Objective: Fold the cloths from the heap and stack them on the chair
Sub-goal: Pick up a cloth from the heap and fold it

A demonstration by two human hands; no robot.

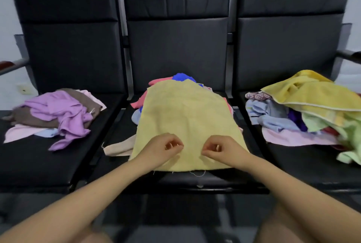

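A pale yellow cloth (187, 119) lies spread flat over a pile of cloths on the middle chair seat (195, 180); blue and coral cloths (181, 77) stick out behind it. My left hand (164, 148) and my right hand (220, 148) rest side by side on the cloth's near part, fingers curled with thumb and fingertips pinching the fabric. Whether the fabric is lifted cannot be told.
A loose pile of purple, brown and pink cloths (58, 113) sits on the left chair. A heap of yellow, green, blue and pink cloths (304, 110) covers the right chair. A beige cloth (119, 148) pokes out at the left of the middle pile. Black chair backs rise behind.
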